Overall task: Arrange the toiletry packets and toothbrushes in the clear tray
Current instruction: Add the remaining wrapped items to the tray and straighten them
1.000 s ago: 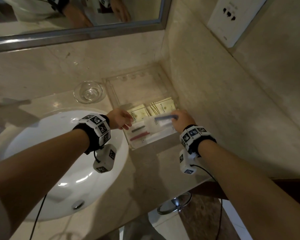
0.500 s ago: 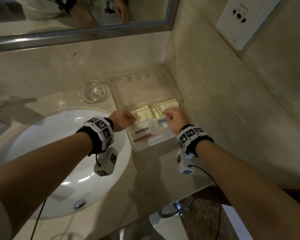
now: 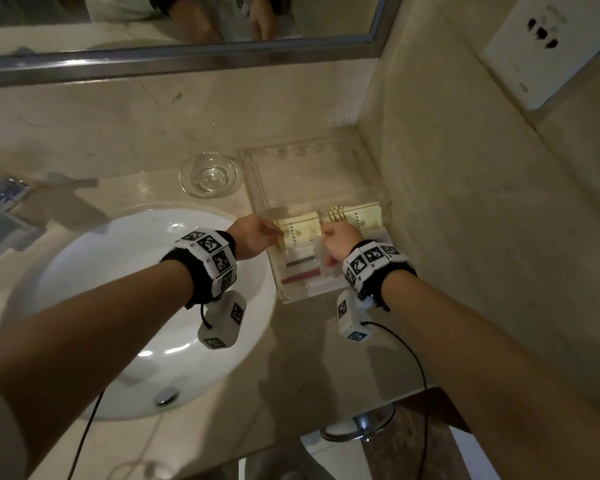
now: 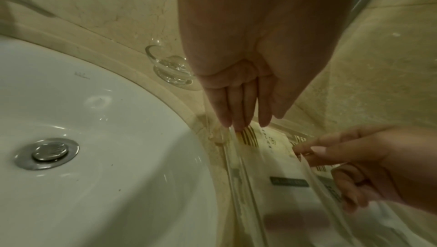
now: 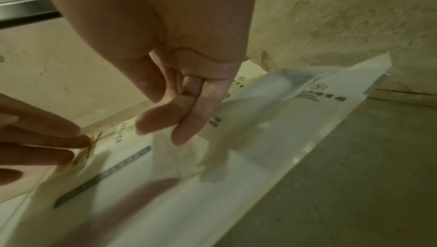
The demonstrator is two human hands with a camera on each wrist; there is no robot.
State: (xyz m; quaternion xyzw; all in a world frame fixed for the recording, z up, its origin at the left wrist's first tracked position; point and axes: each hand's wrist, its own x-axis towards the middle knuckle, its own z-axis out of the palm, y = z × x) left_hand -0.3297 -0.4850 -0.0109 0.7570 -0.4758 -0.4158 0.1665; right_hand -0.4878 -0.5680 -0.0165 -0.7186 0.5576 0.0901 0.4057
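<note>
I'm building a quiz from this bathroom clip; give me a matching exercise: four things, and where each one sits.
Things:
1. glass dish
2. clear tray
3. left hand
4. drain plug

Places:
A. in the corner where the two walls meet
B. at the bottom of the white basin
C. on the counter just left of the tray
D. fingers straight, tips on a yellow packet's striped end

Pairs: 1-C, 2-A, 3-D, 4-B
</note>
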